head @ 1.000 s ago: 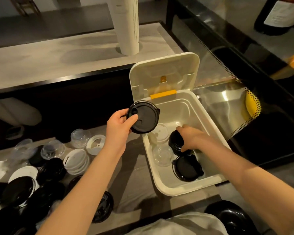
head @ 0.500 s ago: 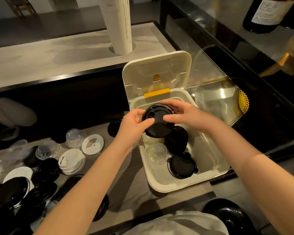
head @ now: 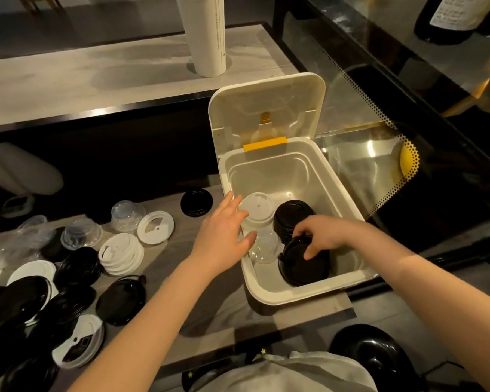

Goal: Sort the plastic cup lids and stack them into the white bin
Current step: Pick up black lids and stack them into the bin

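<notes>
- A grey counter (head: 181,278) held the white bin (head: 348,205), its cover propped up for access.
- Right hand (head: 323,236) pinched a black lid (head: 303,264) onto its stack, keeping kinds apart.
- Left hand (head: 224,236) hovered open and empty at the rim; unsorted lids (head: 68,278) lay left.

Bin (head: 348,205) at right end of worktop (head: 210,306), its cover (head: 266,100) hinged up at far side. Four lid stacks (head: 303,263) inside bin. Loose lids (head: 68,278) spread left on worktop. Paper roll (head: 207,32) on far shelf (head: 82,77).
</notes>
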`<state>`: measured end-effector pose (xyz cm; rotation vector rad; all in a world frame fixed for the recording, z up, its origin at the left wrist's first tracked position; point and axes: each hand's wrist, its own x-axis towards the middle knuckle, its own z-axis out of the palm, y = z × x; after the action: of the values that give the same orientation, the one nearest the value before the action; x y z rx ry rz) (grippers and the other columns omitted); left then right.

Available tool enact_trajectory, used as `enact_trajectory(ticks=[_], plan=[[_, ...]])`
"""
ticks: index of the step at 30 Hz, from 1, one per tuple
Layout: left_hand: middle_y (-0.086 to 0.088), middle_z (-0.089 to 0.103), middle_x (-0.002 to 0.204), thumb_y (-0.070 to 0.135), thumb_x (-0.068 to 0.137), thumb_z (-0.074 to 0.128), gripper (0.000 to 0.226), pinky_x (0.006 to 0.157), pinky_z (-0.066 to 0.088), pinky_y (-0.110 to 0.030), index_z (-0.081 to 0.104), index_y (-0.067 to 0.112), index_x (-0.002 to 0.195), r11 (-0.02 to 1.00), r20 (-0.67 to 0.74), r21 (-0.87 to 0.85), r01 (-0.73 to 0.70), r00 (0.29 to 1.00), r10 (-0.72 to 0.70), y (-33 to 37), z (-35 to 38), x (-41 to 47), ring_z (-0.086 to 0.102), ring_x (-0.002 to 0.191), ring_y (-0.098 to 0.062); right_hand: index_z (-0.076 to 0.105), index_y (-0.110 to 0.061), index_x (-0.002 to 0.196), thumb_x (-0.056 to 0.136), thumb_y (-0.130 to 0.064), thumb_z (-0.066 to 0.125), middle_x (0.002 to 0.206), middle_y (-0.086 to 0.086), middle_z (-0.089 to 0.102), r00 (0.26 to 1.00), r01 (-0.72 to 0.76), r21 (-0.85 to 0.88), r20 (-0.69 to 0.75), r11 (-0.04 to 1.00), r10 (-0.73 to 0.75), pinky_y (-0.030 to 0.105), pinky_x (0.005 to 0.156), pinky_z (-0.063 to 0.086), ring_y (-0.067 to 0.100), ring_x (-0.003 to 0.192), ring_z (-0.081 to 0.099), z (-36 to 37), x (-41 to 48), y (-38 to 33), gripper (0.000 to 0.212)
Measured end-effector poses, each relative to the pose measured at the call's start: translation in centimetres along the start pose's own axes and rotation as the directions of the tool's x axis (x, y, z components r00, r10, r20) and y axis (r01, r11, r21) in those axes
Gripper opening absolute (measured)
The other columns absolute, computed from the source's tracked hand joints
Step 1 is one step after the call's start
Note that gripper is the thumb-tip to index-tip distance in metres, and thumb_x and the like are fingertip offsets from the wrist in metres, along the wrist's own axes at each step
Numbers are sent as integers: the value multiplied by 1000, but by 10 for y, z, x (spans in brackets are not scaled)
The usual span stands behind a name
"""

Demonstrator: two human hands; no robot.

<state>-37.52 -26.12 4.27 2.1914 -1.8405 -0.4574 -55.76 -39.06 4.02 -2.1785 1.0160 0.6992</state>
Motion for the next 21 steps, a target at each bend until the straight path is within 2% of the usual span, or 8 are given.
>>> enact_trajectory(ticks=[4,6,8,13,17,21], plan=[[-1,15,157,39,93,50,47,115,16,-36,49,15,133,999,-34,-35,-14,999,12,0,2,0,0,146,-13,47,-20,136,84,-27,69,135,5,50,998,-69,-228,-17,971,67,33,95,44,24,120,51,17,10,-1,57],[-1,14,158,38,93,50,45,115,15,-33,51,15,132,998,-43,-53,-13,999,11,-1,4,-1,-1,146,-13,55,-16,126,87,-29,63,123,7,57,993,-118,-366,-64,923,101,33,88,49,25,110,57,21,12,-4,42],[-1,14,158,37,94,50,44,115,15,-33,52,15,131,997,-50,-71,-14,999,11,-2,5,-1,-1,146,-12,60,-12,115,90,-29,59,115,7,61,987,-157,-429,-99,889,127,33,83,50,25,103,60,22,14,-6,30],[-2,13,158,35,95,48,42,116,13,-31,53,13,130,996,-50,-86,-18,999,13,-2,7,-1,-3,146,-12,61,-9,115,95,-29,52,116,8,61,982,-184,-458,-125,869,142,33,76,46,27,106,59,23,20,-10,30],[-2,13,158,35,95,47,42,116,13,-31,53,13,130,997,-49,-74,-23,999,20,-3,8,-1,-3,146,-12,60,-8,117,95,-26,52,118,9,60,980,-193,-452,-133,871,149,34,79,46,27,107,59,23,24,-8,29],[-2,14,158,34,95,46,41,116,12,-31,53,13,129,997,-54,-71,-34,998,30,-5,8,-1,-2,146,-13,59,-6,119,94,-13,52,120,11,60,976,-217,-457,-131,863,176,34,84,48,29,107,60,24,27,-5,27]])
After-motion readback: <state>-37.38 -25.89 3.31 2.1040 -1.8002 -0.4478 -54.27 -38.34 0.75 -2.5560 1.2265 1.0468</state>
